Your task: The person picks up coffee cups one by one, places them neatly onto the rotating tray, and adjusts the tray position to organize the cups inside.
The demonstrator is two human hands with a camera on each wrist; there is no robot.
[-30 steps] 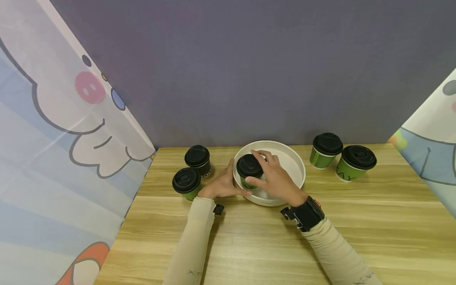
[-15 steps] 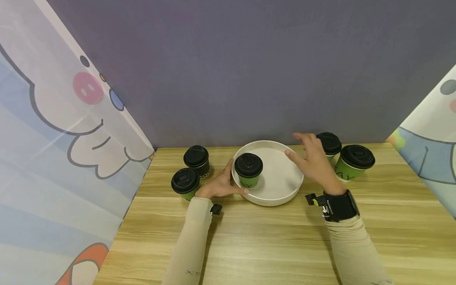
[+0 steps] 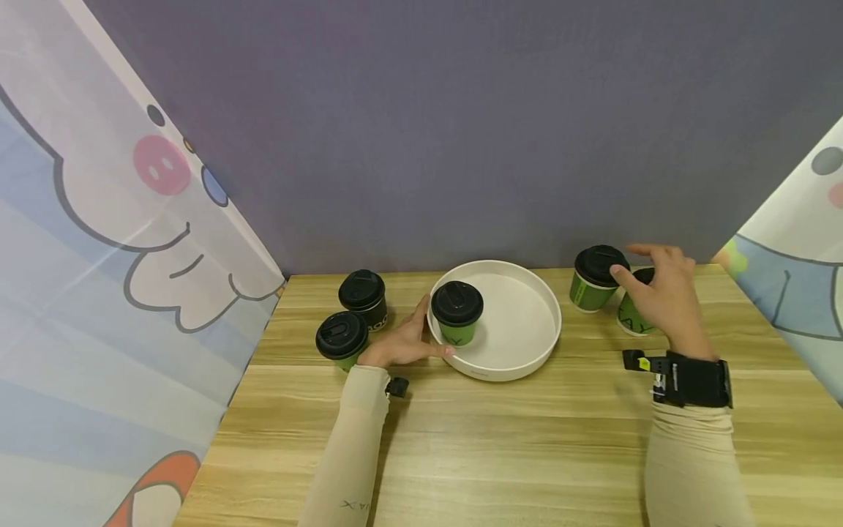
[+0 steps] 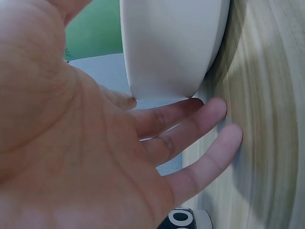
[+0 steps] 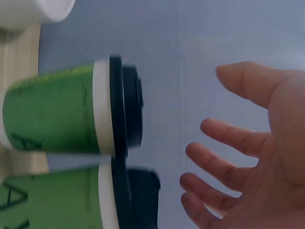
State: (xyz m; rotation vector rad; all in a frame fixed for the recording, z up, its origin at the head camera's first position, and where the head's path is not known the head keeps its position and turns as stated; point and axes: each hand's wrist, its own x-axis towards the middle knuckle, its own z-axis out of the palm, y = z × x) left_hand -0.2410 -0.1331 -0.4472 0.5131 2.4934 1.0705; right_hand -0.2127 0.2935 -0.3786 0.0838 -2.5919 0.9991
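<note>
A round white tray lies on the table, bearing a green paper coffee cup with a black lid at its left side. My left hand rests against the tray's left wall with fingers spread; in the left wrist view the fingertips meet the white wall. Over at the right, my right hand hovers with spread fingers above two more green lidded cups. It covers part of the right-hand cup, and its thumb overlaps the lid of the left-hand cup. The right wrist view shows a gap between the fingers and both lids.
Left of the tray stand a black cup with a black lid and a green lidded cup, both close to my left forearm. A grey panel rises behind the wooden table, and printed cartoon cloths hang on both sides.
My right hand has let go of the cup in the tray and moved right, over the two cups there. The left hand has stayed at the tray's side.
</note>
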